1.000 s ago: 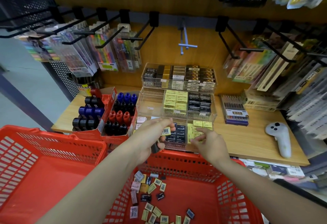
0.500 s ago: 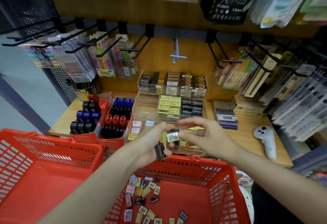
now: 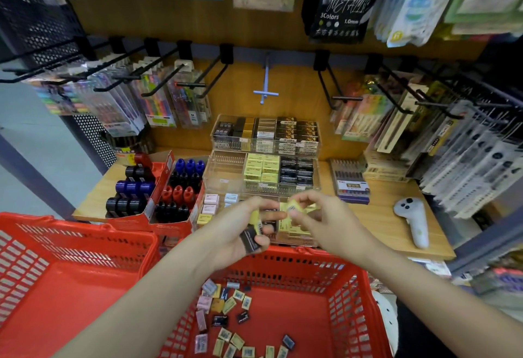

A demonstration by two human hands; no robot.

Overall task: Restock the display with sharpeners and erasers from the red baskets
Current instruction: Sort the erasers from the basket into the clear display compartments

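Above the right-hand red basket of loose erasers, a black eraser is gripped in the curled left hand, while a yellow eraser is pinched by the right hand just before the clear display trays.

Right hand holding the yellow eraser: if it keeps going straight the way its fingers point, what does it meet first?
Likely the left hand. The right hand pinches a yellow eraser, fingers pointing left at the left hand's fingertips, nearly touching. Depth between them is unclear from this one view.
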